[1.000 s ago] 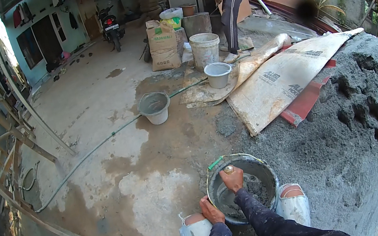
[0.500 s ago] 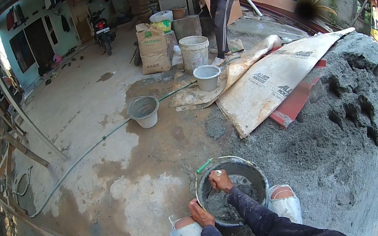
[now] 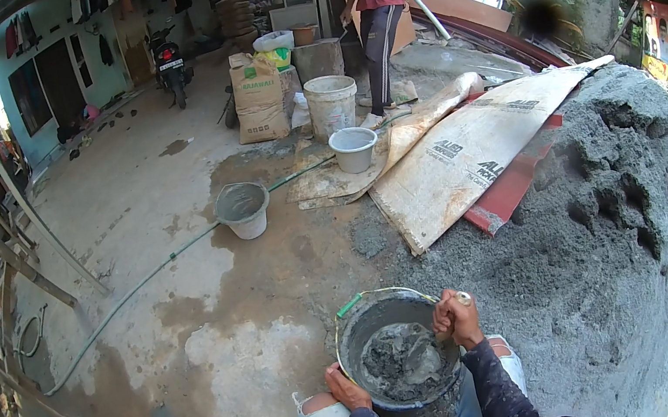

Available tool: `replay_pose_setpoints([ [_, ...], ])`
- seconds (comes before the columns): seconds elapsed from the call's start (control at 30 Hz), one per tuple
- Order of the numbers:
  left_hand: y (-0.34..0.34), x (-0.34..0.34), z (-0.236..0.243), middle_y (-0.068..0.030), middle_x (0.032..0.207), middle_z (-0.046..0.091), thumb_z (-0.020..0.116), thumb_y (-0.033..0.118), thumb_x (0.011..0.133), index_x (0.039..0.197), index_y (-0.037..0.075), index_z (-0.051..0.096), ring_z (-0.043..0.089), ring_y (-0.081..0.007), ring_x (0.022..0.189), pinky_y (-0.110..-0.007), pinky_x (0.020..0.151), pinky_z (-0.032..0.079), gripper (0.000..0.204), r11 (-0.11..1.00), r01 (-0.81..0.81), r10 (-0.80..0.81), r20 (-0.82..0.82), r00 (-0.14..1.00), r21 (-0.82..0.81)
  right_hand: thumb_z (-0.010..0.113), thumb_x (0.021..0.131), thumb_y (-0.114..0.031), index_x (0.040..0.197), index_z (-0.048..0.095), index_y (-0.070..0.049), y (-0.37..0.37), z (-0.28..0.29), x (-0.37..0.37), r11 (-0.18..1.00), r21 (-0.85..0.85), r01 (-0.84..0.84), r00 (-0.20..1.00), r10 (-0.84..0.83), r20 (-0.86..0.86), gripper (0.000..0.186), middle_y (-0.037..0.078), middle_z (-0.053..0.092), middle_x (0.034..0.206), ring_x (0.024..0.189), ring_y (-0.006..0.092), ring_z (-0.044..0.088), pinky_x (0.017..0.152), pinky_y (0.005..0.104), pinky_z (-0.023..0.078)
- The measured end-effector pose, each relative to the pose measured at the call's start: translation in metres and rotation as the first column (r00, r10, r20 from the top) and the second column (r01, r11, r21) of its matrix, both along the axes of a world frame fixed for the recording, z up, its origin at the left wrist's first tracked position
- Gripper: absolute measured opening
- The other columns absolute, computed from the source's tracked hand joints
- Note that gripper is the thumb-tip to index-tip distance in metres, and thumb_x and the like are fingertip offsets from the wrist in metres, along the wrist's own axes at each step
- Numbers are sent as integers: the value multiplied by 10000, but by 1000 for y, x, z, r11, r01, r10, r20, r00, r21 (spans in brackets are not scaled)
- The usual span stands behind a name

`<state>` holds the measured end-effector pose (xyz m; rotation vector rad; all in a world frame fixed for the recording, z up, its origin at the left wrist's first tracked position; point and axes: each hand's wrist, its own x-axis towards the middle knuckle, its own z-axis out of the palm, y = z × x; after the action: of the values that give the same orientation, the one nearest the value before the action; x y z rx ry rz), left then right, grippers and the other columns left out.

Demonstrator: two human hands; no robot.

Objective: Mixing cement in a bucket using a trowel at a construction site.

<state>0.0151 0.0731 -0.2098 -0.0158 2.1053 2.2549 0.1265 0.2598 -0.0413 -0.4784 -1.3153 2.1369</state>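
Between my knees sits a dark bucket [image 3: 346, 356] with a wire handle, green grip and wet grey mortar [image 3: 399, 358] inside. My left hand [image 3: 346, 387] grips the bucket's left side. My right hand [image 3: 459, 320] is closed on the pale handle of a tool [image 3: 464, 299], held at the bucket's right rim; its lower end is low in the bucket and hard to make out. A large heap of grey sandy material [image 3: 601, 270] lies to my right.
Ahead stand two small buckets [image 3: 245, 223] [image 3: 356, 156], a tall bucket [image 3: 334, 116] and paper sacks [image 3: 260, 110]. Sheets [image 3: 460, 170] lie on the heap's edge. A hose [image 3: 128, 300] crosses the floor. A wooden frame [image 3: 46, 283] stands left. Another person [image 3: 381, 41] stands behind the buckets.
My right hand has moved from the middle of the bucket to its right rim, exposing more mortar. My left hand stays at the bucket's side. The view has shifted slightly.
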Motion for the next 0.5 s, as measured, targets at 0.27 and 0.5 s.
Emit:
replay_pose_setpoints([
  [0.27,1,7,12,-121,936,583,275,417,1033,982,5,565,547,-219,892,-337,847,418,506,998,-50,50,-9,999,-28,628,741,-128,586,498,-28,-48,-104,-83,629,746,219,833,-519,193,226,11,510,511,472,97,477,448,299,370],
  [0.5,1,-5,6,-156,965,586,290,401,1029,1023,-2,575,548,-282,939,-361,882,401,493,998,-56,57,51,997,-14,647,728,-114,594,494,-23,-45,-52,-119,637,634,439,823,-569,1,223,38,486,527,522,77,479,492,297,405],
])
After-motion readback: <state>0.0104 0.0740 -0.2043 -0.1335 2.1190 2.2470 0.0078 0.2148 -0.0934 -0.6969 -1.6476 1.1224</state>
